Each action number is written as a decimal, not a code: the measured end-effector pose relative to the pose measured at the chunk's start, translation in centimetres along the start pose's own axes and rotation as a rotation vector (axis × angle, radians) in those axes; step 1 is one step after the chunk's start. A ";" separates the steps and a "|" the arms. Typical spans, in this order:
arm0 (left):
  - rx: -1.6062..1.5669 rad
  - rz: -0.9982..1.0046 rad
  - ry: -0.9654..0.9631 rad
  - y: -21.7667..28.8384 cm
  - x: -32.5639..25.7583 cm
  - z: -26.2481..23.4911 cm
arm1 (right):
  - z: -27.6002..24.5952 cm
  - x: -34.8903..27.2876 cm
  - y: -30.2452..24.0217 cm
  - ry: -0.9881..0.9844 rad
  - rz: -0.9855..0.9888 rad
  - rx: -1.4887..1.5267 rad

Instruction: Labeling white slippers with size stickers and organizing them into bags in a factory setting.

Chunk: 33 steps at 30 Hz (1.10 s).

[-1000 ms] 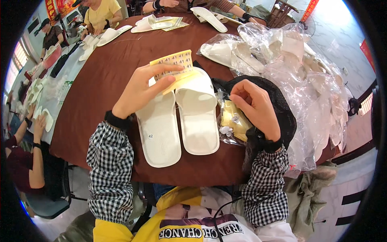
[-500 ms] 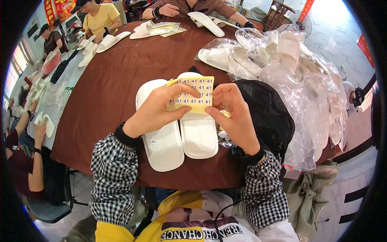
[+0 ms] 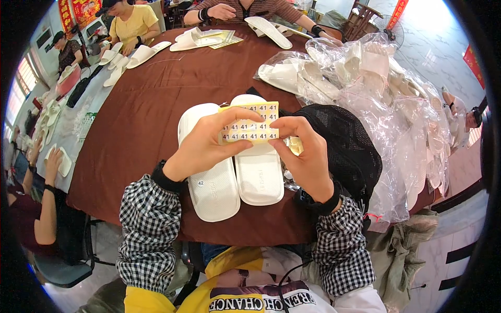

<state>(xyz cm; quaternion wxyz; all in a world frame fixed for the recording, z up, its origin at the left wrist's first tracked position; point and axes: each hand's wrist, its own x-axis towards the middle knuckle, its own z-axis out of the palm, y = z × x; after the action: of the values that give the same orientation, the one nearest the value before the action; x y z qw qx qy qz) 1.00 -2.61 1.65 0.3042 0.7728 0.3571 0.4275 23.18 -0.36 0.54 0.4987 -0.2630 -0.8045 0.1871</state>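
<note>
I hold a yellow-backed sheet of small white round stickers (image 3: 267, 110) above a pair of white slippers. My left hand (image 3: 206, 140) grips its left part, with the forefinger across the front and the thumb along the lower edge. At the right edge, my right hand (image 3: 305, 154) pinches the sheet between thumb and forefinger. The left slipper (image 3: 215, 198) carries a round printed sticker on its heel end. No such sticker shows on the heel of the right slipper (image 3: 260, 180). Hands and sheet hide part of both slippers.
A black mesh cap (image 3: 344, 151) lies beside my right hand. Beyond it, clear bags of white slippers (image 3: 376, 94) are heaped on the brown tablecloth (image 3: 130, 135). Across the table sits a person (image 3: 250, 13) near more slippers and sticker sheets (image 3: 225, 39). Other people work along the left.
The sheet has tilted and shifted down slightly; its bare lower strip no longer shows. Both hands still hold it. At the far right, a person has come further into view.
</note>
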 end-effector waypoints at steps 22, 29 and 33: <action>-0.009 0.039 0.077 -0.2 0.0 -0.1 | -0.3 1.0 0.5 -0.032 -0.016 0.052; 0.043 0.050 0.120 0.2 0.0 -0.1 | -0.3 0.8 0.2 -0.050 0.031 0.111; 0.142 0.001 0.110 0.4 -0.1 0.2 | -0.3 0.8 0.4 -0.029 -0.001 0.070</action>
<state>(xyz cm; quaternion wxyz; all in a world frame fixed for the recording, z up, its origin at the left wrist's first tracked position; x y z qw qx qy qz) 1.23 -2.91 1.81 0.2284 0.7679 0.4025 0.4430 23.28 0.46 1.01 0.4959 -0.2422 -0.8047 0.2188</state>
